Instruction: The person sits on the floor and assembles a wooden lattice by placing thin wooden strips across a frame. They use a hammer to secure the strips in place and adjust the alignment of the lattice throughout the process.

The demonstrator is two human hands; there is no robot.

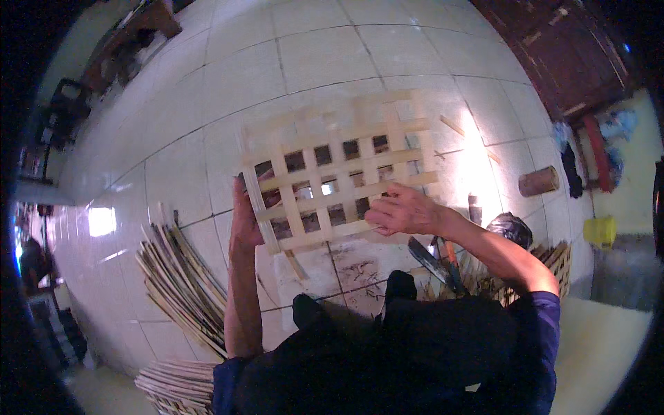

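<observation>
A woven lattice of pale bamboo strips (pixel 339 173) is held up above the tiled floor. My left hand (pixel 243 225) grips its lower left edge from behind. My right hand (pixel 404 211) pinches a horizontal strip at the lattice's lower right. Dark gaps show between the crossing strips. My knees in dark trousers sit just below the lattice.
A fan of loose bamboo strips (pixel 183 283) lies on the floor at the left, with a stacked bundle (pixel 176 387) below it. A knife (pixel 432 261) and tools lie at the right, beside another woven piece (pixel 546 259), a short log (pixel 538 181) and a yellow bucket (pixel 599 230).
</observation>
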